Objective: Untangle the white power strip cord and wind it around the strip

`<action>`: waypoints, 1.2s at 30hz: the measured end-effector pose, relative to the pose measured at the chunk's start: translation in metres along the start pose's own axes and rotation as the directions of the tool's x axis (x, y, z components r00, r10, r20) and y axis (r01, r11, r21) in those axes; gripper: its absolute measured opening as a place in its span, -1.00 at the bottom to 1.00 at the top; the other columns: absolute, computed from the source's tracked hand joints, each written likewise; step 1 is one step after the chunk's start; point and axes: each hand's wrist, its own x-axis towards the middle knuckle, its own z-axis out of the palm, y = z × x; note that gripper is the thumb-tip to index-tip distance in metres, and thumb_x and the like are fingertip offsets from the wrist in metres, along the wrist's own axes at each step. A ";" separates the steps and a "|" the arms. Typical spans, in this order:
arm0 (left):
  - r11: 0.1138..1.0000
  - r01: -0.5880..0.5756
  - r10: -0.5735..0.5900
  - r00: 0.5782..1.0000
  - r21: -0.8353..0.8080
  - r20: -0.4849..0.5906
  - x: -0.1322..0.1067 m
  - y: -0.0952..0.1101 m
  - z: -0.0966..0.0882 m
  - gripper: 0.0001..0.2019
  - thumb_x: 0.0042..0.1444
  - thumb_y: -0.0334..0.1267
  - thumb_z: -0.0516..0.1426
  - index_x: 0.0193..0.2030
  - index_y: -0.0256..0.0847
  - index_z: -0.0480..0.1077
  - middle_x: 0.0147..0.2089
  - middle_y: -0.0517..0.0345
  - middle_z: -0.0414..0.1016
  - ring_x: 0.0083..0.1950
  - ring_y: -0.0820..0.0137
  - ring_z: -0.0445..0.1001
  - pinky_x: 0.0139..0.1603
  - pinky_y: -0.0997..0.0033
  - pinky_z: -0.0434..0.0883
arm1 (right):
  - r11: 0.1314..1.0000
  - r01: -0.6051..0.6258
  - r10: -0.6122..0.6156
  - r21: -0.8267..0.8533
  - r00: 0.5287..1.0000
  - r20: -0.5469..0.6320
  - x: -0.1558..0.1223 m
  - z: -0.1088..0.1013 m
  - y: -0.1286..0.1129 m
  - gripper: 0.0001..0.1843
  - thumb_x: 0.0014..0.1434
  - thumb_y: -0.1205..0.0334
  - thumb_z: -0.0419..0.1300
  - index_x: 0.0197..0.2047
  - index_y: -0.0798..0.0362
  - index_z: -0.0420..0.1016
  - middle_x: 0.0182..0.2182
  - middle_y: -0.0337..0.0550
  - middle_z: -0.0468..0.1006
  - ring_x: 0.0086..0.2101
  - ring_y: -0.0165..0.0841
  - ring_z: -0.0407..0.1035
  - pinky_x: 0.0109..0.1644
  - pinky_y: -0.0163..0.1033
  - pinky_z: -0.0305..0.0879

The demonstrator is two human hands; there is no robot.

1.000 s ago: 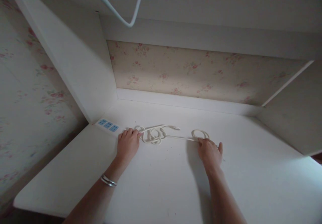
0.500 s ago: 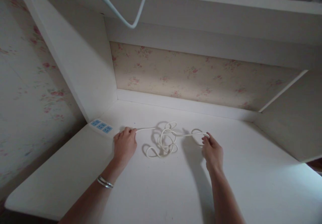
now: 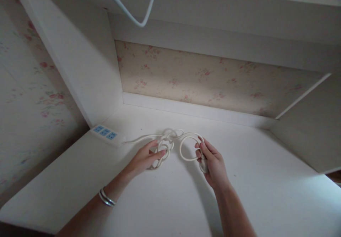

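A white power strip [image 3: 105, 134] with blue socket faces lies at the left of the desk. Its white cord [image 3: 189, 159] runs rightward into a loose tangle of loops in the middle. My left hand [image 3: 144, 157] is at the left side of that tangle, thumb and fingers apart around the loops; whether it touches them is hard to tell. Closed around the cord near its far end is my right hand [image 3: 215, 162], with a pale plug [image 3: 204, 165] hanging at the palm. One round loop of cord stands out to the left of my right fingers.
The white desk [image 3: 170, 201] sits in a nook with a side panel [image 3: 77, 59] on the left and an overhead shelf [image 3: 226, 13]. A bent pale rod [image 3: 142, 24] hangs at the top. Floral wallpaper [image 3: 186, 77] covers the back.
My left hand has left the power strip and moved right to the tangled loops. My right hand has come inward to the left with the cord, and the plug now shows.
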 end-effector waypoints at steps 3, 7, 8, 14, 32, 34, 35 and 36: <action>1.000 -0.002 0.000 0.995 0.028 0.103 -0.002 0.004 -0.001 -0.36 -0.07 0.03 0.29 0.12 -0.24 0.33 0.02 -0.05 0.47 -0.29 0.37 0.49 -0.39 0.48 0.35 | 0.996 -0.047 0.045 0.078 0.998 0.032 -0.003 0.005 0.000 -0.61 0.04 0.05 0.35 -0.06 -0.02 0.52 -0.38 -0.27 0.40 -0.55 -0.57 0.14 -0.56 -0.48 0.11; 0.995 -0.092 0.099 0.968 -0.041 0.231 -0.007 0.011 0.000 -0.54 -0.15 -0.13 0.36 -0.12 -0.32 0.45 -0.20 0.02 0.52 -0.25 0.34 0.46 -0.28 0.45 0.36 | 0.998 -0.037 0.033 0.050 0.997 0.072 -0.005 0.007 0.003 -0.65 0.06 0.02 0.32 -0.11 0.01 0.52 -0.40 -0.27 0.39 -0.56 -0.56 0.14 -0.57 -0.46 0.10; 0.994 -0.100 0.107 0.972 -0.044 0.208 -0.008 0.012 0.001 -0.55 -0.16 -0.16 0.37 -0.13 -0.32 0.45 -0.22 0.03 0.51 -0.25 0.35 0.45 -0.27 0.45 0.36 | 1.000 -0.012 0.011 0.008 0.997 0.073 -0.005 0.006 0.005 -0.65 0.08 0.00 0.30 -0.12 0.02 0.52 -0.41 -0.26 0.39 -0.56 -0.55 0.15 -0.57 -0.45 0.10; 0.978 -0.108 0.143 0.971 -0.179 0.194 -0.013 0.010 0.002 -0.49 0.04 -0.11 0.26 0.10 -0.23 0.30 -0.17 0.05 0.45 -0.21 0.35 0.46 -0.21 0.39 0.42 | 0.745 0.336 -0.417 -0.576 0.909 -0.010 -0.004 -0.004 0.015 -0.64 0.23 -0.02 0.13 -0.09 0.06 0.55 -0.40 -0.17 0.52 -0.44 -0.39 0.36 -0.37 -0.32 0.30; 0.924 0.086 -0.017 0.983 -0.374 0.185 -0.015 0.019 0.005 -0.44 0.11 -0.08 0.21 0.24 -0.03 0.17 0.05 -0.02 0.43 -0.01 0.12 0.54 -0.14 0.15 0.53 | -0.104 0.578 -0.447 -0.809 0.700 0.557 -0.018 0.008 0.034 -0.66 0.29 0.38 0.01 0.07 0.03 0.45 -0.18 -0.09 0.59 -0.26 -0.36 0.44 -0.19 -0.32 0.26; 0.922 0.088 -0.017 0.982 -0.377 0.186 -0.014 0.017 0.005 -0.43 0.11 -0.09 0.21 0.25 -0.04 0.17 0.03 -0.01 0.44 -0.04 0.14 0.55 -0.11 0.14 0.52 | -0.079 0.571 -0.406 -0.817 0.730 0.550 -0.020 0.011 0.033 -0.66 0.29 0.37 0.01 0.05 0.01 0.46 -0.21 -0.11 0.60 -0.27 -0.37 0.45 -0.22 -0.34 0.26; 0.920 0.092 -0.021 0.982 -0.380 0.188 -0.013 0.016 0.005 -0.43 0.11 -0.09 0.21 0.24 -0.04 0.19 0.02 0.00 0.45 -0.05 0.16 0.55 -0.10 0.14 0.52 | -0.059 0.561 -0.394 -0.826 0.747 0.536 -0.020 0.011 0.032 -0.67 0.30 0.35 0.00 0.05 0.00 0.47 -0.22 -0.12 0.60 -0.27 -0.37 0.45 -0.23 -0.35 0.25; 0.918 0.096 -0.023 0.982 -0.384 0.189 -0.013 0.015 0.005 -0.45 0.11 -0.09 0.21 0.23 -0.06 0.21 0.00 0.00 0.45 -0.07 0.17 0.56 -0.10 0.14 0.52 | -0.032 0.542 -0.386 -0.839 0.768 0.511 -0.021 0.012 0.030 -0.68 0.31 0.33 0.00 0.04 -0.01 0.48 -0.23 -0.13 0.60 -0.28 -0.38 0.46 -0.25 -0.36 0.25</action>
